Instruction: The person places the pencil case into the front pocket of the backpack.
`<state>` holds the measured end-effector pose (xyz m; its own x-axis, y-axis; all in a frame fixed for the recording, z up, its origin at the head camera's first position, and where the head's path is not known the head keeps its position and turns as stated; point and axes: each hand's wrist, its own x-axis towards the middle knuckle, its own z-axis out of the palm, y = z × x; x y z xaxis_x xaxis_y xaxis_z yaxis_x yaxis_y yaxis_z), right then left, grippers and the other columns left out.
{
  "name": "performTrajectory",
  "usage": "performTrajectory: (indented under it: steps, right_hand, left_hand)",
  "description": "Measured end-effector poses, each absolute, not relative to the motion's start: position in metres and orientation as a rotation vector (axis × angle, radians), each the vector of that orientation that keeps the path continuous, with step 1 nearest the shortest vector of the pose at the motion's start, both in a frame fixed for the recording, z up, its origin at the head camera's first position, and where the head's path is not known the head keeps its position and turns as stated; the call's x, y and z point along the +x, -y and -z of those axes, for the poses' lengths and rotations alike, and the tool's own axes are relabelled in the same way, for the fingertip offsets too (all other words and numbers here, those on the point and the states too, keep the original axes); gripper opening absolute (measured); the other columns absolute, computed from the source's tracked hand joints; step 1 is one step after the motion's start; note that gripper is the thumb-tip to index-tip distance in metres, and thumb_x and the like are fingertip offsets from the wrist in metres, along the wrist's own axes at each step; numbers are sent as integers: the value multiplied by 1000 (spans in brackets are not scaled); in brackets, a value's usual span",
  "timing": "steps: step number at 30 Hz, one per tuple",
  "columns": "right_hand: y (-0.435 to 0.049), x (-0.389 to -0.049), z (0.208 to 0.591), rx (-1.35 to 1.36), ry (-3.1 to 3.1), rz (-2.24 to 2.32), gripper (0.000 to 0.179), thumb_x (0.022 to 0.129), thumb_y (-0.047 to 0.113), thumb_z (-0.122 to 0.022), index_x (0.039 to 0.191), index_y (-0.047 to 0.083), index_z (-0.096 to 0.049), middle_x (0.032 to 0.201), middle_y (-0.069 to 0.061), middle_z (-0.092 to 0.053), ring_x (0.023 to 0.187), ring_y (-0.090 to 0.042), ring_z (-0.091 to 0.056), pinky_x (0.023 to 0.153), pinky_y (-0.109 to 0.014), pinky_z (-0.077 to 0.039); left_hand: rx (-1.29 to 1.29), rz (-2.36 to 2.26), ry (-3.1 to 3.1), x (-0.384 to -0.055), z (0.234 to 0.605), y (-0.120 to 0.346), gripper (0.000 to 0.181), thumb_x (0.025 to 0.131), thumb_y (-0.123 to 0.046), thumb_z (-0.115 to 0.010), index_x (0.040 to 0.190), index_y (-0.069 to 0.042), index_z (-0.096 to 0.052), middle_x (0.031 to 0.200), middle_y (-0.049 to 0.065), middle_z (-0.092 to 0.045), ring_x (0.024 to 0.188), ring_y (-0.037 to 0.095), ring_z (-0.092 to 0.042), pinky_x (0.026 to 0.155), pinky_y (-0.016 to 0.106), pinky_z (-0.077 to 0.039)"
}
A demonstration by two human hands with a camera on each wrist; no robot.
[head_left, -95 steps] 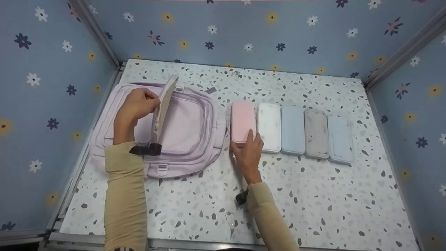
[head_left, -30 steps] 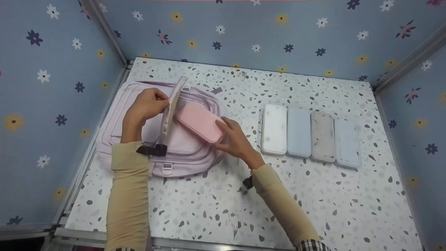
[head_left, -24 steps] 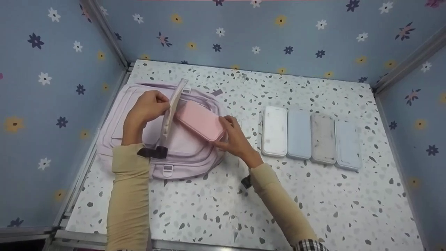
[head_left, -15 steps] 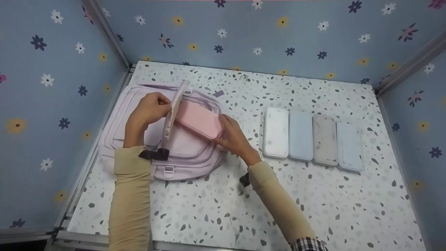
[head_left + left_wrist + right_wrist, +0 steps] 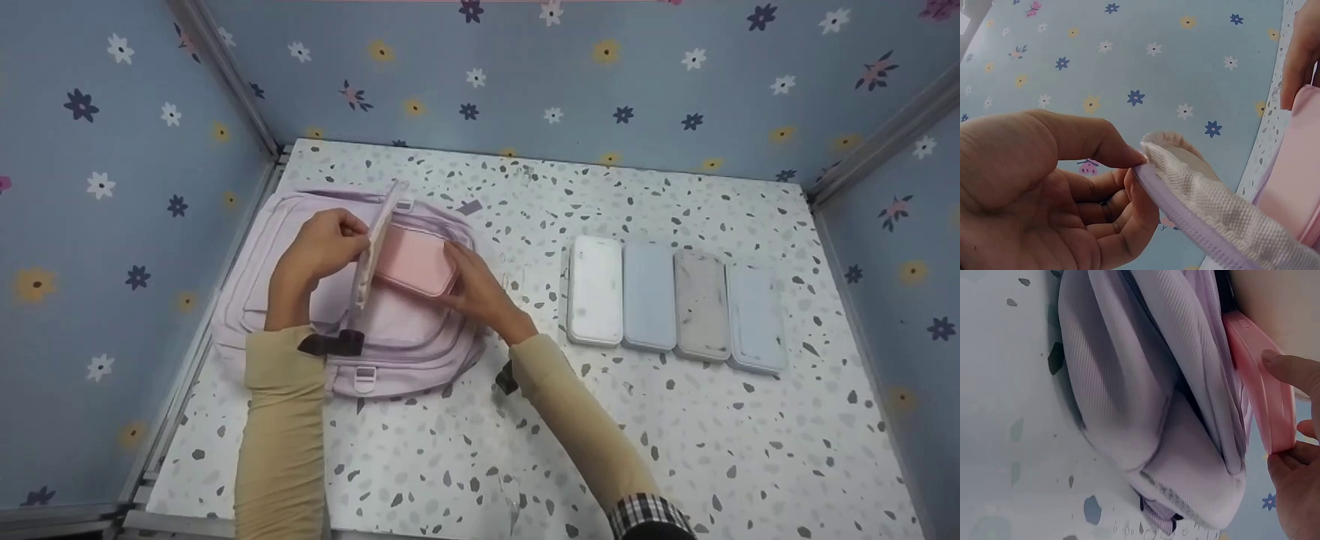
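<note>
A pale lilac backpack (image 5: pixel 405 313) lies flat on the speckled table, its front flap (image 5: pixel 1202 197) lifted upright. My left hand (image 5: pixel 322 244) pinches the flap's zippered edge between thumb and fingers. At the opening, my right hand (image 5: pixel 484 292) grips a pink pencil case (image 5: pixel 417 262) by its right end. The case lies tilted over the backpack, and its left end is hidden behind the flap in the head view. In the right wrist view, the thumb is on one side of the pink case and the fingers are on the other.
To the right stand a white case (image 5: pixel 596 291), a blue case (image 5: pixel 649 295), a grey case (image 5: pixel 702 304) and a pale blue case (image 5: pixel 754 316), side by side. Flowered panels (image 5: pixel 555 75) wall the table (image 5: pixel 420 465) at the back and sides.
My right hand has carried the pink case from the row leftward to the backpack, and lately pushed it further left behind the flap. The left hand keeps its pinch on the flap.
</note>
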<state>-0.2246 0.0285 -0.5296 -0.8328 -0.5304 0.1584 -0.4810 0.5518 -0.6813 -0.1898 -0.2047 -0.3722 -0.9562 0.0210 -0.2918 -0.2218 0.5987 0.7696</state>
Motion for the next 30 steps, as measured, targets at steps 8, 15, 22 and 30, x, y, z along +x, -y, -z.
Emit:
performTrajectory:
  steps: [8,15,22,30]
  right_hand:
    - [-12,-233,534,-888,-2685,1146,87,78,17,-76,147,-2,-28,152,-24,-28,142,-35,-26,118,-35,-17]
    - [-4,-238,536,-874,-2682,1170,86,78,17,-76,146,-4,-28,153,-25,-26,143,-37,-24,118,-40,-16]
    - [10,-238,536,-814,-2773,1101,82,80,21,-76,144,-5,-31,148,-25,-33,139,-35,-31,117,-38,-22]
    - [23,-232,542,-669,-2875,1160,62,86,11,-66,138,-7,-37,125,-23,-49,114,-35,-54,103,-41,-42]
  left_hand:
    - [-139,-1283,-2569,-189,374,206,29,93,-13,-50,115,6,-53,100,13,-53,91,21,-57,82,32,-48]
    - [-118,-1280,-2578,-190,373,205,28,93,-12,-50,114,6,-54,100,13,-53,90,22,-56,80,32,-47]
    - [-88,-1283,-2580,-190,375,206,26,92,-10,-49,112,6,-54,96,11,-53,86,19,-57,77,29,-47]
    - [-97,-1285,-2590,-192,376,206,27,91,-10,-50,112,6,-55,96,11,-54,86,19,-56,76,28,-47]
